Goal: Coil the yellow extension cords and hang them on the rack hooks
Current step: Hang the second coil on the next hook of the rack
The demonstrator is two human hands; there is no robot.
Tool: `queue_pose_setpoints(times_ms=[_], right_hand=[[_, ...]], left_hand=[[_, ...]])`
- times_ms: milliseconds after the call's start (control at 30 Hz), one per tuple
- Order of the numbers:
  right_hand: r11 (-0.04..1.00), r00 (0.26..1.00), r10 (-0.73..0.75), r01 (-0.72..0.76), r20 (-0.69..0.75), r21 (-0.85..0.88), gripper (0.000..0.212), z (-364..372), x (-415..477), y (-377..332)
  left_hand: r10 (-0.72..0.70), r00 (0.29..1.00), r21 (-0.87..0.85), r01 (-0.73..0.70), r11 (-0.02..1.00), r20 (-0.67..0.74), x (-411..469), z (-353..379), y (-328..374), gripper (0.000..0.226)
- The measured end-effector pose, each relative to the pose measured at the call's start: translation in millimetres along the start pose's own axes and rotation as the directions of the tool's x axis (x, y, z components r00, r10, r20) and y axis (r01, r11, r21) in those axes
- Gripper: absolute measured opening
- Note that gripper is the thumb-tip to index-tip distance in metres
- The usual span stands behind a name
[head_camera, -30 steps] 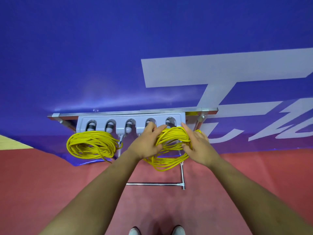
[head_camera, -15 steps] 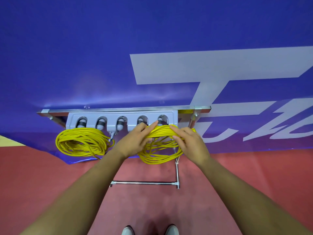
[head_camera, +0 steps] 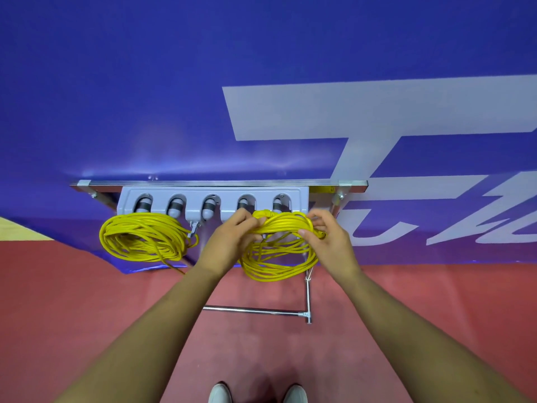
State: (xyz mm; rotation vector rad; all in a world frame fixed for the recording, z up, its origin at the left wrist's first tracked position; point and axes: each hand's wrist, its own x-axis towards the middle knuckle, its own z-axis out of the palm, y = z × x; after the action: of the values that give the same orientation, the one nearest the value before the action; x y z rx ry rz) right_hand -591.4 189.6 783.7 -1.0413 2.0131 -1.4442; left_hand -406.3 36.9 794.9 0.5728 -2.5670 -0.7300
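Head view: the loose yellow extension-cord coil [head_camera: 276, 269] is gathered at its top just below the right end of the grey plastic 5-hook rack [head_camera: 228, 196], with its loops dangling beneath. Whether it already sits on a hook cannot be told. It looks light, limp and prone to spilling strands, so the bundled top is the place to hold. The left hand [head_camera: 232, 239] clutches the bundle's left side and the right hand [head_camera: 329, 242] pinches its right, both forearms stretched forward. A 2nd yellow coil [head_camera: 145, 237] hangs at the rack's left end.
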Motion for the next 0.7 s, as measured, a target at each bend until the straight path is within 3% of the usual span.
queue_pose_setpoints(times_ms=[133, 233, 367, 533, 700], right_hand=[[1.0, 1.0, 0.017, -0.017, 0.014, -0.008, 0.034, 0, 0, 1], [0.999, 0.998, -0.023, 0.025, 0.054, -0.047, 0.026, -5, -3, 6], [0.995, 0.998, -0.04, 0.044, 0.04, -0.094, 0.023, -6, -5, 10], [0.996, 0.999, -0.035, 0.035, 0.003, -0.088, 0.023, 0, -11, 15], [0.972, 0.997, -0.075, 0.076, 0.014, -0.221, 0.031, -2, -18, 2]], left_hand=[[0.05, 0.995, 0.068, -0.056, 0.996, 0.081, -5, -8, -3, 0.03], [-0.035, 0.999, 0.121, 0.034, 0.992, -0.001, -5, -7, 2, 0.029], [-0.057, 0.998, 0.075, 0.059, 0.995, -0.029, -2, 4, 7, 0.014], [-0.056, 0.998, 0.061, 0.058, 0.996, -0.033, -6, 6, 9, 0.022], [-0.091, 0.995, 0.007, 0.091, 0.996, 0.031, -11, -2, 9, 0.029]])
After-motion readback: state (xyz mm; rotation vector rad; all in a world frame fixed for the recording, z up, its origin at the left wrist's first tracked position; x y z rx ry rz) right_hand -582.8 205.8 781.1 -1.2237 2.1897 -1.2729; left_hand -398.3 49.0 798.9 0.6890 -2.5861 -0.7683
